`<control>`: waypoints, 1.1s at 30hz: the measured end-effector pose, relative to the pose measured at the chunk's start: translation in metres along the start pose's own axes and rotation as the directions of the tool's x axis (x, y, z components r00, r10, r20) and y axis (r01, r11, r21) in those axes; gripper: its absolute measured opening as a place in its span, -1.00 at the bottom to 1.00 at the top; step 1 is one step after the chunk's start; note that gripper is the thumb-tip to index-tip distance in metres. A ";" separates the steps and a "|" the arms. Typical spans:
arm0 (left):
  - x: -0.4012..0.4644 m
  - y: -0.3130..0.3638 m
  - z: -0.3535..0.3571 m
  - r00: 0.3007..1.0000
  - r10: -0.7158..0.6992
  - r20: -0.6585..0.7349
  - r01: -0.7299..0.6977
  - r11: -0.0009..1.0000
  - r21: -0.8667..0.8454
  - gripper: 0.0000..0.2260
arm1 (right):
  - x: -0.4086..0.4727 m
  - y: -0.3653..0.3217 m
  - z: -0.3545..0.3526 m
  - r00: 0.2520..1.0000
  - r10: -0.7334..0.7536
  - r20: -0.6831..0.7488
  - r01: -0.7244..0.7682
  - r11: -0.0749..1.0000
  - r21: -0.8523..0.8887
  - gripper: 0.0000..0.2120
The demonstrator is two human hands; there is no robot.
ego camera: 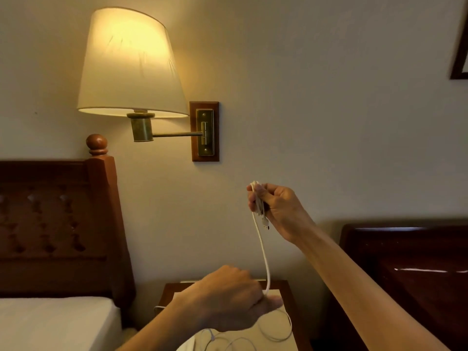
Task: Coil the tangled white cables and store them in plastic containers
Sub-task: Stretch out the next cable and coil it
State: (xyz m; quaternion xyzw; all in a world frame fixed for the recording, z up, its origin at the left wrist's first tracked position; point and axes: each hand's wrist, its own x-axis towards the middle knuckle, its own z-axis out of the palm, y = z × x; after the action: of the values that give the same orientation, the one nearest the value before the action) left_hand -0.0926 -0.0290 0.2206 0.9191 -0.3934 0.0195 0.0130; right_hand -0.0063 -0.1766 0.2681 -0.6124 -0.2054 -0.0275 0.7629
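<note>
1. Right hand [276, 209], raised before the wall [329, 110], grips a small bundle of wound loops of white cable [262, 249]; left hand [228, 297], lower and nearer the camera, pinches the same strand.
2. Cable's long axis runs steeply down from the right hand to the left; the unwound slack lies below the left hand, so the next loop likely draws upward.
3. Slack trails in loose curves on a pale-topped nightstand [283, 287].
4. Flanking items: bed headboard [58, 224], lit wall lamp [129, 64], dark cabinet [405, 262]. No container visible.
</note>
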 end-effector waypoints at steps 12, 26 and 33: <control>-0.007 -0.047 -0.094 0.683 0.060 -0.728 -0.250 0.956 -0.156 -0.75 | -0.037 0.012 0.011 0.973 0.052 0.225 0.000 0.974 -0.226 -0.71; 0.032 -0.102 -0.026 0.751 -0.326 -0.574 -0.264 0.649 -0.714 -0.89 | -0.034 -0.024 0.009 0.972 0.081 0.221 -0.086 0.996 0.014 -0.65; 0.037 -0.083 -0.032 0.634 -0.650 -0.418 -0.152 0.426 -0.892 -0.83 | -0.028 -0.023 0.009 0.966 0.131 0.224 -0.145 0.988 0.049 -0.69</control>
State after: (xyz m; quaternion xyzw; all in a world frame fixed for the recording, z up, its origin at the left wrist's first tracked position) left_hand -0.0083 0.0029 0.2537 0.7377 -0.1452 0.1739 0.6360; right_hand -0.0414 -0.1798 0.2808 -0.5994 -0.2463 0.1004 0.7550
